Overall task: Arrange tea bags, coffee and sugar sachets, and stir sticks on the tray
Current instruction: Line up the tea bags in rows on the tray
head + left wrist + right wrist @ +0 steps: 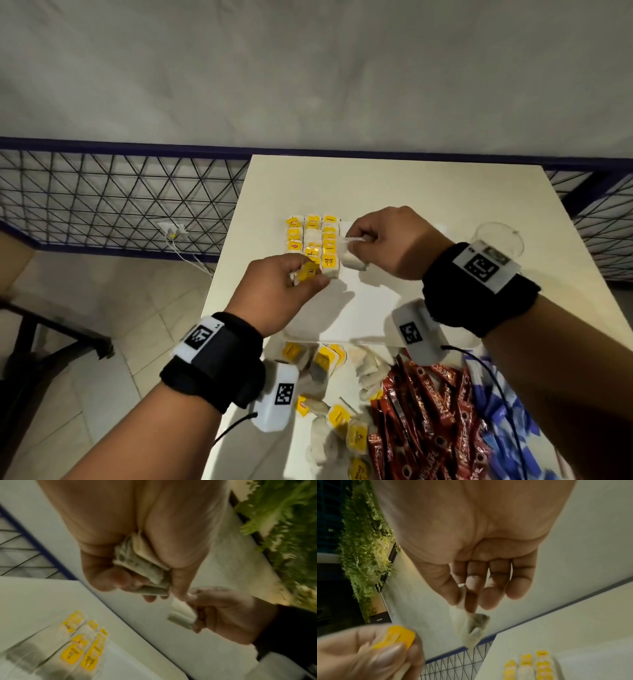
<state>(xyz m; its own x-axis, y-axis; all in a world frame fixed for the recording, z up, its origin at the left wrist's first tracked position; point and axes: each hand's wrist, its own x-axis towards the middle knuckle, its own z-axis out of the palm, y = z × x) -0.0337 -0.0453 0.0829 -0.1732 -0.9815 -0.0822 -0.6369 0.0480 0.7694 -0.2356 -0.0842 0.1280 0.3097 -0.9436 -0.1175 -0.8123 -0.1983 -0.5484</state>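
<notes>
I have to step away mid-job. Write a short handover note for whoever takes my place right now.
Left hand: grips a stack of tea bags, yellow tag on top.
Right hand: pinches one tea bag just above the tray.
Done: three columns of tea bags laid at the tray's far left.
Left: start the next column with the held bags; loose tea bags, red coffee sachets and blue sachets lie on the table's near side. No stir sticks clearly seen.

Both hands raised, left hand (279, 294) and right hand (387, 240) fingers curled, pinching
</notes>
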